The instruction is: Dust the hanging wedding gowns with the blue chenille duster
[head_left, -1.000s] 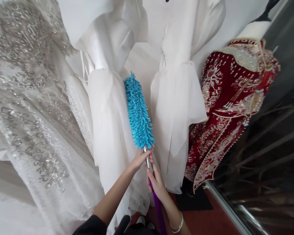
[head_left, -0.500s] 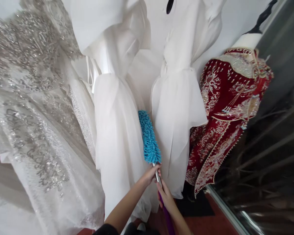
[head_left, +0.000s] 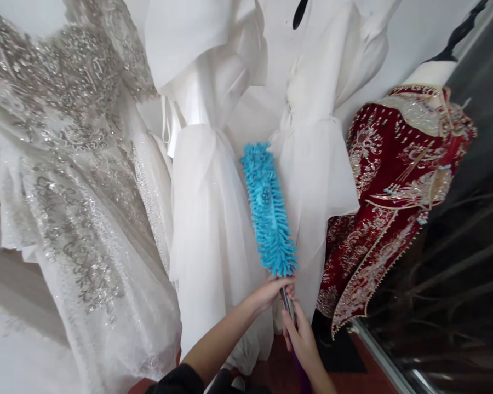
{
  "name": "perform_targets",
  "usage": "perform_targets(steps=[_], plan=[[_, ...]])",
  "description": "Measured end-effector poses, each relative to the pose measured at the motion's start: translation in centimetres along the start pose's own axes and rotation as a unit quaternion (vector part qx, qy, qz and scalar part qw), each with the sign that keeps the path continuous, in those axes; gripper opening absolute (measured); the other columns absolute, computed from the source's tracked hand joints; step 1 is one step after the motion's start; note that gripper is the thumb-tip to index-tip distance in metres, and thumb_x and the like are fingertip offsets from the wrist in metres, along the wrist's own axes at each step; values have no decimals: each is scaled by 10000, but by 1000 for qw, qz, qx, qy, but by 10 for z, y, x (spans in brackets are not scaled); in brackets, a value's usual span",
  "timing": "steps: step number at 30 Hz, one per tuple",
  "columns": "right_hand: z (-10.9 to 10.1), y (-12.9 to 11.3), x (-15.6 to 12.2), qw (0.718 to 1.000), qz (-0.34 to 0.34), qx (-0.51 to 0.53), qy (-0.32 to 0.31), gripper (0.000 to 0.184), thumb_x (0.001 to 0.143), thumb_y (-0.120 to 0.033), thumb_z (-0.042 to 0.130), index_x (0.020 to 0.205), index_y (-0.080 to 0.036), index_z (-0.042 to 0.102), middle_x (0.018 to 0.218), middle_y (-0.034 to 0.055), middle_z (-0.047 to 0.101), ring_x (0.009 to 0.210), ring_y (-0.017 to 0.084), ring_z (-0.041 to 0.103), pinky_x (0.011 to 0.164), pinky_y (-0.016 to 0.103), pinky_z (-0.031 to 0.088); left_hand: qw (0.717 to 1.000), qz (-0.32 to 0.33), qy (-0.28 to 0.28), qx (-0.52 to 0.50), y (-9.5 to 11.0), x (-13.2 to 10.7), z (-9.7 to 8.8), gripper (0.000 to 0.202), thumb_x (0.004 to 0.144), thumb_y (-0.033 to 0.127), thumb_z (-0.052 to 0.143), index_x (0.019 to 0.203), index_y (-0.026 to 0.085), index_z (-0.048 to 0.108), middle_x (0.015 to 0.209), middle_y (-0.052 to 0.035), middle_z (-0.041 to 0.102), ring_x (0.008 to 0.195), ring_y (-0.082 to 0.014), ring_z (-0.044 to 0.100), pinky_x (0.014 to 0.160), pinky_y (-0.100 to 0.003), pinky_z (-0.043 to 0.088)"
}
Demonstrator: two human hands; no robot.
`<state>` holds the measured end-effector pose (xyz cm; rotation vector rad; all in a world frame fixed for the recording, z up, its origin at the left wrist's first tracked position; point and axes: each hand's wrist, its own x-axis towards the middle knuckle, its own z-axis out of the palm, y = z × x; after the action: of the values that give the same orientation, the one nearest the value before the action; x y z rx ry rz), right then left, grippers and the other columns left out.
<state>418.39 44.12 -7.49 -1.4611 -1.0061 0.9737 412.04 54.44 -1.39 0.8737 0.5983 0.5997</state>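
A blue chenille duster (head_left: pixel 268 210) on a metal and purple rod points up between two white dresses. My left hand (head_left: pixel 271 289) is closed round the rod just under the blue head. My right hand (head_left: pixel 301 335) is closed round the rod a little lower, near the purple handle. The duster head lies against the gap between the middle white dress (head_left: pixel 211 208) and the right white dress (head_left: pixel 316 169).
A silver-beaded white gown (head_left: pixel 66 180) hangs at the left. A red gown with gold embroidery (head_left: pixel 388 180) stands on a mannequin at the right. A dark glass panel with a metal frame (head_left: pixel 378 355) runs along the right. The floor below is dark red.
The duster head dropped lower between the white dresses, then rose again and shifted right. Both hands moved right and down with the rod. The view drifted left.
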Motion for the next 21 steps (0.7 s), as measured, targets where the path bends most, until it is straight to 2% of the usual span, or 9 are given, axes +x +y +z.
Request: perform_targets(steps=[3,6,9,11,14,21], plan=[[6,-40,0,998,-40,41,-32,521,819,-596,461,1162,-205,443,452,-113,372,254,61,290,261,180,237,994,65,-85,18,44,-25,15,357,694,397,612,502,189,393,425,51,386,431,-69,332,493,-267,219],[14,-74,0,993,-56,48,-92,465,834,-572,463,1147,-229,440,478,-114,390,263,45,291,277,162,235,988,116,-91,-40,79,-52,20,280,683,329,648,584,189,426,414,87,331,397,-58,277,482,-257,215],[21,-93,4,986,-81,9,-145,383,850,-537,460,1067,-222,476,474,-113,399,263,38,306,279,151,236,982,137,-81,-100,95,-70,12,244,672,264,663,630,192,434,411,104,302,374,-51,241,469,-238,239],[26,-97,7,979,-88,-21,-182,348,865,-509,448,1043,-213,487,465,-113,397,270,44,324,283,151,253,977,146,-66,-138,96,-76,2,221,674,227,655,649,190,439,410,110,289,365,-46,212,465,-224,258],[33,-92,10,970,-74,-54,-224,325,879,-492,427,1033,-211,481,470,-114,398,280,48,342,287,147,262,968,153,-30,-197,86,-79,-14,219,662,179,647,657,187,429,413,117,260,362,-38,167,460,-207,275],[45,-51,2,961,-29,-47,-270,425,854,-565,407,1084,-211,459,433,-137,368,221,38,280,245,136,205,954,131,61,-261,43,-87,-41,242,661,157,637,648,189,397,424,114,189,368,-41,155,450,-209,258]])
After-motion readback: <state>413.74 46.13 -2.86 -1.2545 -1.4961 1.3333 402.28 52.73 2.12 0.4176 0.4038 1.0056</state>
